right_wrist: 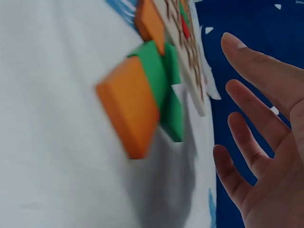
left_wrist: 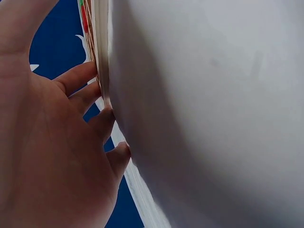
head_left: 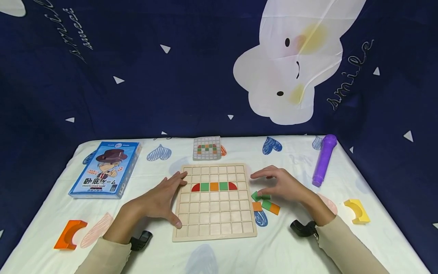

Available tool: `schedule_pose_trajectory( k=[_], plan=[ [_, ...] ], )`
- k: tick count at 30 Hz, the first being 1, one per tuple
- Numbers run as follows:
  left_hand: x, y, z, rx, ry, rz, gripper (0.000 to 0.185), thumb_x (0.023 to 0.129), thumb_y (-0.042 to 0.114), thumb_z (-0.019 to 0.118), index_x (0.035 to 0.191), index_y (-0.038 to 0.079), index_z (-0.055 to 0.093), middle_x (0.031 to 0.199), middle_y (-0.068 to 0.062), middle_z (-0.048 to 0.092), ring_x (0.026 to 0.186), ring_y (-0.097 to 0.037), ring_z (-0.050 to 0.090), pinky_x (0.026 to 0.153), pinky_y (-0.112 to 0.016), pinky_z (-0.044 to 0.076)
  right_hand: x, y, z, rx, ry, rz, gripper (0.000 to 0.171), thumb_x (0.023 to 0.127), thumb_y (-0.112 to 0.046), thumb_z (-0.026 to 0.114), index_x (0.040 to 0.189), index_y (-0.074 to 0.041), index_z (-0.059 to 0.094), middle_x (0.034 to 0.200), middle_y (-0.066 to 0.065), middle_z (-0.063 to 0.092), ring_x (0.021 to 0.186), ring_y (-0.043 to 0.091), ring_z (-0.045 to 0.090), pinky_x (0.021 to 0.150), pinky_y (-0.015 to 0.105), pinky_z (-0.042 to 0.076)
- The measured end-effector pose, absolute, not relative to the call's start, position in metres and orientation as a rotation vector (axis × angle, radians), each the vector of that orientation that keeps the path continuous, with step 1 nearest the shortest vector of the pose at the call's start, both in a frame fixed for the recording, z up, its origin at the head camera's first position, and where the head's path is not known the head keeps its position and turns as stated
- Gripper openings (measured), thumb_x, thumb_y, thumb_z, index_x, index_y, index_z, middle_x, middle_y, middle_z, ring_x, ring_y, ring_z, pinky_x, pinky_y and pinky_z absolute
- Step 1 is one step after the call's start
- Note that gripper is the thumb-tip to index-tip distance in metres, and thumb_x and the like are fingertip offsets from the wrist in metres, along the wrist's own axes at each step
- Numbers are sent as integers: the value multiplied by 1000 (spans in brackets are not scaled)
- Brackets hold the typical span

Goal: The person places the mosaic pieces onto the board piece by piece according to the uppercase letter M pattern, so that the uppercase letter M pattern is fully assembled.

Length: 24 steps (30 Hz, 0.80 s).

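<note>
A wooden grid board (head_left: 215, 229) lies flat on the table. Across one of its upper rows run a red rounded tile (head_left: 195, 187), a green tile (head_left: 204, 187), an orange tile (head_left: 214, 186), another green and another red. My left hand (head_left: 159, 199) rests along the board's left edge, thumb and fingers spread, fingertips touching the rim. To the right of the board, my right hand (head_left: 282, 184) hovers with parted fingers and holds nothing. Loose green tiles (right_wrist: 152, 69) and orange tiles (right_wrist: 130, 109) lie just below it, some overlapping.
Behind the board lies a small pattern card (head_left: 207, 156) with a coloured grid. A blue game box (head_left: 106, 171) and an orange arched block (head_left: 70, 235) are at left. A purple microphone-shaped object (head_left: 324, 161) and a yellow arched block (head_left: 357, 211) are at right.
</note>
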<state>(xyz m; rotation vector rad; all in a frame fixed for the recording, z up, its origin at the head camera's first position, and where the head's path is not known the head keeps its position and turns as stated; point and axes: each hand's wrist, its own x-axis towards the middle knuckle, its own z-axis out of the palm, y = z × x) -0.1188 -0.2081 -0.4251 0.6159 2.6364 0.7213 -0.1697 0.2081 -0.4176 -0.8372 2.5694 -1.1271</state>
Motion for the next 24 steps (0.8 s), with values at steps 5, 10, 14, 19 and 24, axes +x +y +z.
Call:
schedule_pose_trajectory(
  k=[5, 10, 14, 19, 24],
  plan=[
    [-119, -209, -426, 611, 2637, 716, 138, 44, 64, 96, 153, 5, 36, 172, -13, 18, 161, -40, 11, 130, -64, 12, -165, 209, -429, -815, 2531, -1122, 47, 78, -28, 89, 122, -21, 75, 121, -6, 75, 114, 14, 63, 100, 28, 55],
    [-119, -208, -427, 610, 2638, 711, 137, 44, 64, 96, 153, 5, 37, 173, -12, 18, 161, -39, 11, 130, -64, 12, -163, 210, -439, -818, 2510, -1128, 39, 78, -30, 88, 115, -26, 77, 118, -9, 75, 111, 7, 61, 99, 22, 52],
    [-118, -208, -425, 611, 2640, 709, 136, 45, 65, 95, 153, 5, 37, 172, -13, 18, 161, -40, 12, 130, -64, 13, -162, 210, -441, -853, 2501, -1123, 33, 78, -29, 88, 109, -26, 79, 117, -10, 75, 111, 5, 60, 98, 22, 51],
    [-117, -208, -424, 610, 2638, 719, 137, 45, 65, 95, 153, 4, 36, 172, -14, 19, 161, -42, 12, 129, -65, 13, -163, 209, -442, -886, 2498, -1087, 25, 81, -25, 86, 105, -25, 80, 115, -7, 77, 110, 7, 62, 97, 23, 52],
    [-118, -208, -424, 609, 2641, 708, 135, 45, 64, 96, 152, 4, 39, 172, -14, 19, 161, -41, 12, 130, -65, 13, -163, 208, -442, -895, 2487, -1055, 18, 84, -24, 84, 102, -23, 81, 112, -5, 78, 111, 14, 65, 98, 24, 52]
  ],
)
